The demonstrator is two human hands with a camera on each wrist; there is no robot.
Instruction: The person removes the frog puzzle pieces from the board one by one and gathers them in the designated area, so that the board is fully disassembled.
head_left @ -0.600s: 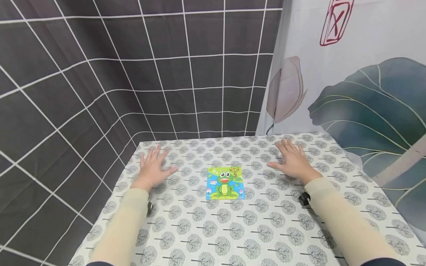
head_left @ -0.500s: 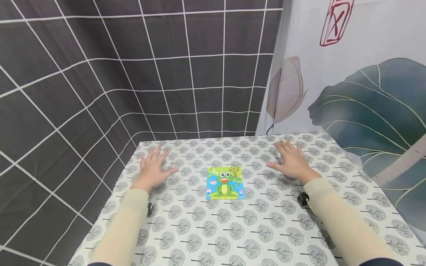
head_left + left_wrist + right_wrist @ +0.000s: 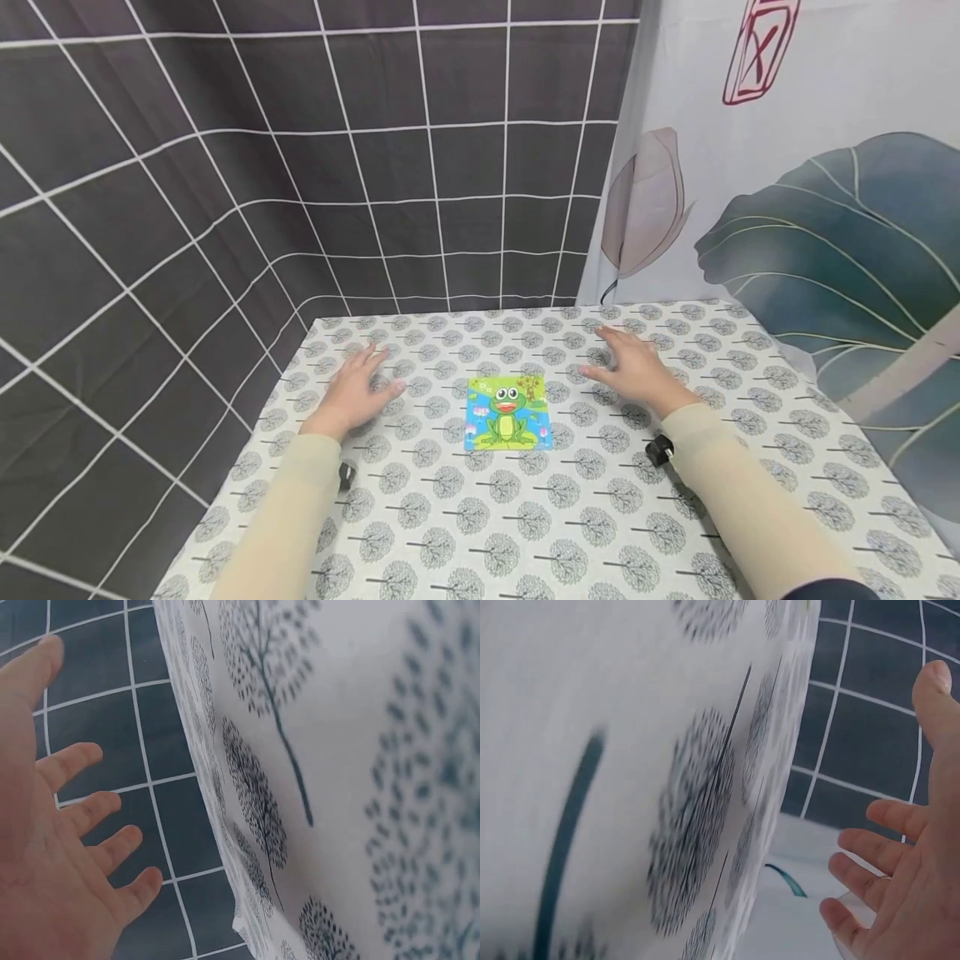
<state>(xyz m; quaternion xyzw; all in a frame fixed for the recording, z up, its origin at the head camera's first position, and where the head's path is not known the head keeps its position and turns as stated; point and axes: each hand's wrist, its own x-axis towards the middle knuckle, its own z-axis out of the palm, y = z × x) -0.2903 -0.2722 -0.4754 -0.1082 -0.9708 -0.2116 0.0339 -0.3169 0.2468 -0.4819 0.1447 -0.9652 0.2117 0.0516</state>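
A square picture [image 3: 507,414] of a green cartoon frog lies flat on the patterned tablecloth, between my two hands in the head view. To its left is my left hand [image 3: 355,396], fingers apart and holding nothing. My right hand [image 3: 633,371] is on the other side, a little farther from the viewer's edge, thumb spread toward the picture. Seen from the left wrist, the left hand [image 3: 67,832] has relaxed, slightly bent fingers with nothing in them. In the right wrist view the right hand [image 3: 900,877] likewise has loose, separate fingers and an empty palm.
The table wears a white cloth [image 3: 517,508] printed with grey trees. A dark curtain [image 3: 390,167] with a white grid hangs behind and to the left. At the right hangs a white curtain [image 3: 720,192] with large leaf prints. Small black devices sit at both wrists.
Both hands have moved inward toward the frog picture, the right one farther. Their fingers look a little less spread. The picture has stayed in place.
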